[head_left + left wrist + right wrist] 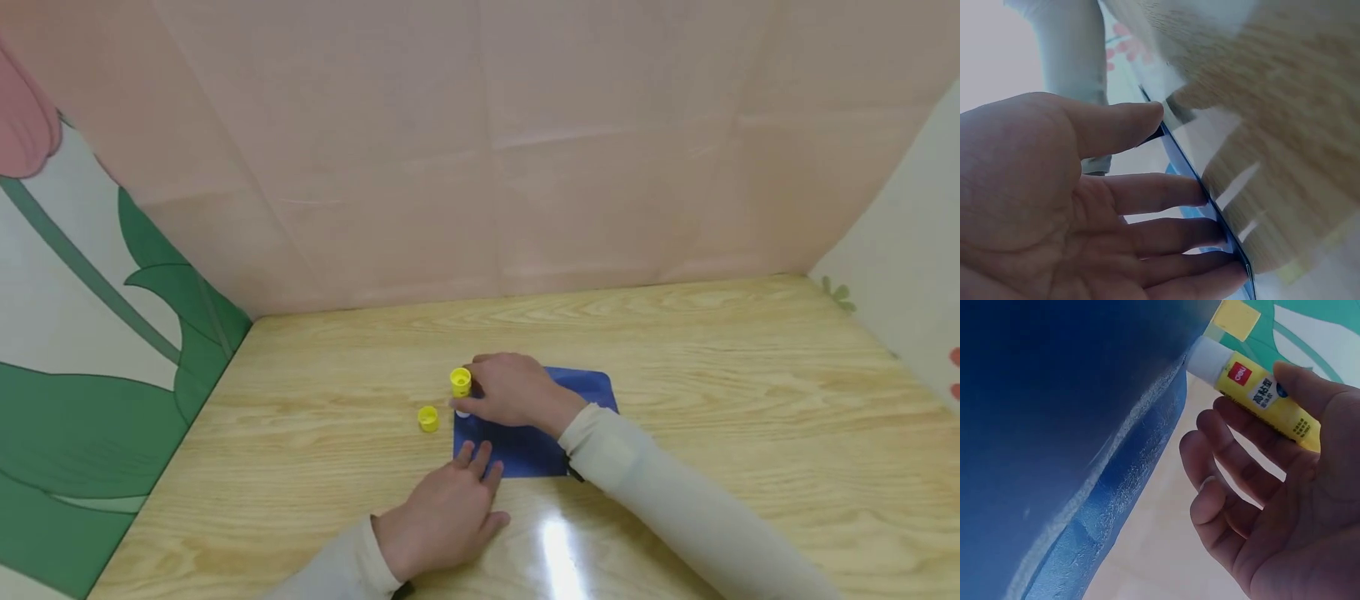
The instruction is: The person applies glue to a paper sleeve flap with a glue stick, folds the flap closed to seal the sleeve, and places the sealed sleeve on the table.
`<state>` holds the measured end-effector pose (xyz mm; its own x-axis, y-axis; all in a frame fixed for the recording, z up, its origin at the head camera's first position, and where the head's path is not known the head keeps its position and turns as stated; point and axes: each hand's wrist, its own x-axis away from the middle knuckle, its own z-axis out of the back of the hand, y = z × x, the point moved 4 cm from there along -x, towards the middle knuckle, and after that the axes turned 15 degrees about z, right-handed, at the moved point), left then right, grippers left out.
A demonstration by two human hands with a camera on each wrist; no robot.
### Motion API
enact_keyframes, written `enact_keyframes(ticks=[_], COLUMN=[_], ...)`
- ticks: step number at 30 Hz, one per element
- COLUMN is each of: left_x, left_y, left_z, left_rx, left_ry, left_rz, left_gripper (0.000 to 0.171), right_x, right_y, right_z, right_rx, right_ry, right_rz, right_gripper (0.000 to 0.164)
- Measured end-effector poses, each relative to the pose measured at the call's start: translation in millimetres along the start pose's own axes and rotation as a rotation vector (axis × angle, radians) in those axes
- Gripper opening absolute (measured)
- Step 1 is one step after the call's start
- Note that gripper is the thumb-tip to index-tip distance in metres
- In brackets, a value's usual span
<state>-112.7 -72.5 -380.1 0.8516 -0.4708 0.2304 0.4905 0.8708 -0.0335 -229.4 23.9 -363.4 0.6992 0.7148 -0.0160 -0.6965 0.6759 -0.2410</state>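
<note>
My right hand [517, 387] grips a yellow glue stick [1263, 397] with a red label mark, thumb on one side and fingers on the other. Its white end [1207, 359] points down at the left edge of a blue sheet [517, 452] on the table. Whitish streaks run along that edge in the right wrist view. My left hand [446, 512] lies palm down with fingers extended, its fingertips on the sheet's near left corner. A yellow cap [428, 419] stands on the table just left of the sheet.
The wood-grain table [315, 400] has a glossy surface with a bright reflection near the front. A pinkish sheet [480, 167] covers the wall behind. A panel with green leaves [82, 417] borders the left side, and a pale wall [900, 250] the right.
</note>
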Motion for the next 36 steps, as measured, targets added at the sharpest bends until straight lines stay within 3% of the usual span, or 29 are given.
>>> enact_keyframes(ticks=[5, 16, 28, 36], left_x=[-0.2, 0.9, 1.8, 0.7], left_y=[0.0, 0.6, 0.4, 1.0], left_z=[0.1, -1.0, -0.7, -1.6], left_rx=[0.048, 0.017, 0.011, 0.011], left_ry=[-0.016, 0.030, 0.016, 0.004], left_rz=[0.013, 0.003, 0.026, 0.035], left_gripper=[0.057, 0.059, 0.059, 0.059], right_x=[0, 1, 16, 31], right_y=[0, 5, 21, 33], right_z=[0, 1, 6, 9], right_rx=[0.005, -0.012, -0.070, -0.069], right_ry=[-0.008, -0.002, -0.012, -0.028], right_rz=[-0.029, -0.029, -0.004, -0.034], right_gripper=[0.060, 0.037, 0.033, 0.034])
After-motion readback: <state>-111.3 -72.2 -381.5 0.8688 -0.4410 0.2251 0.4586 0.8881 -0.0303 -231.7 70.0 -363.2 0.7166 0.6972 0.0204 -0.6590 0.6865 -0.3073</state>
